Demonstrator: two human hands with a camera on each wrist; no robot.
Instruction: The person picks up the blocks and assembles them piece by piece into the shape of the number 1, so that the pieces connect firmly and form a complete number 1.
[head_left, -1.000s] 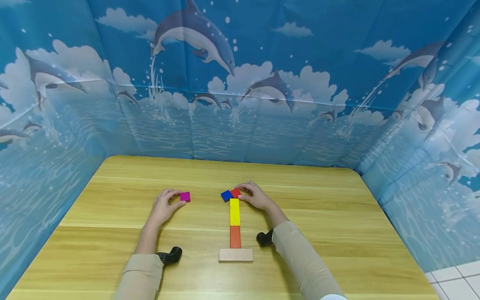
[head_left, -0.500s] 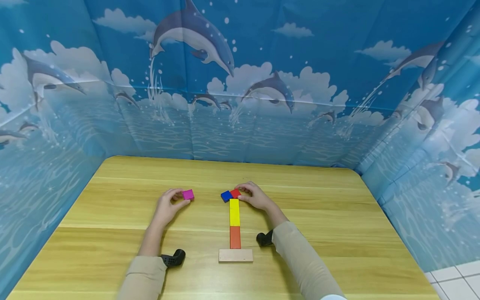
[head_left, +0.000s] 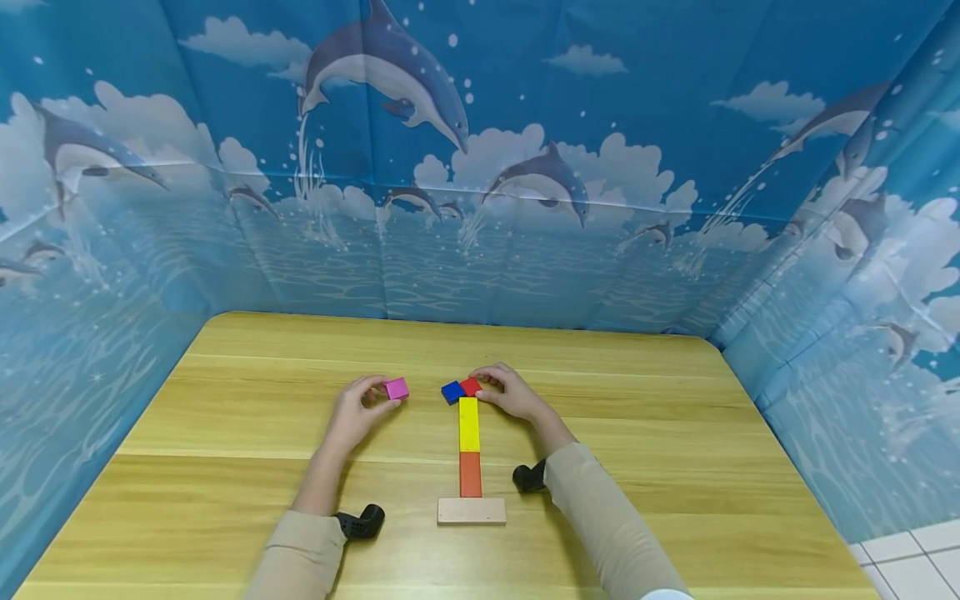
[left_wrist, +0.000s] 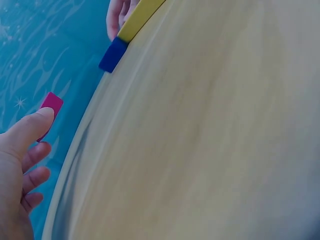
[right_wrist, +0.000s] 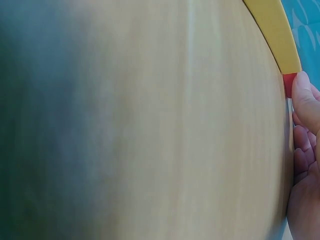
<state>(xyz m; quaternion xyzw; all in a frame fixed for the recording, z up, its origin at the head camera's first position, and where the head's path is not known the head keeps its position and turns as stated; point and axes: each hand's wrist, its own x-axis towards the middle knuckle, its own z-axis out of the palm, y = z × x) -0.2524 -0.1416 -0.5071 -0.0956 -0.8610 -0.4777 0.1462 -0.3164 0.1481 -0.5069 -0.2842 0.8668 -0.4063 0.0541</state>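
Note:
My left hand [head_left: 356,415] pinches a magenta block [head_left: 397,388] between thumb and fingers; in the left wrist view that block [left_wrist: 51,106] is held above the table. With thumb and fingers, my right hand [head_left: 514,394] grips a small red block [head_left: 470,386] at the far end of a yellow block [head_left: 468,425]. Touching the red block on its left lies a blue block [head_left: 453,392], set at an angle. An orange-red block [head_left: 470,475] continues the line below the yellow one. Across its near end lies a pale wooden block [head_left: 472,511].
The wooden table [head_left: 637,400] extends on both sides of the row of blocks. A blue dolphin-print curtain [head_left: 480,250] hangs behind its far edge and along both sides. Each wrist carries a black camera mount [head_left: 362,522].
My left hand has carried the magenta block rightward, closer to the blue block. The right hand and the blocks on the table have stayed where they were.

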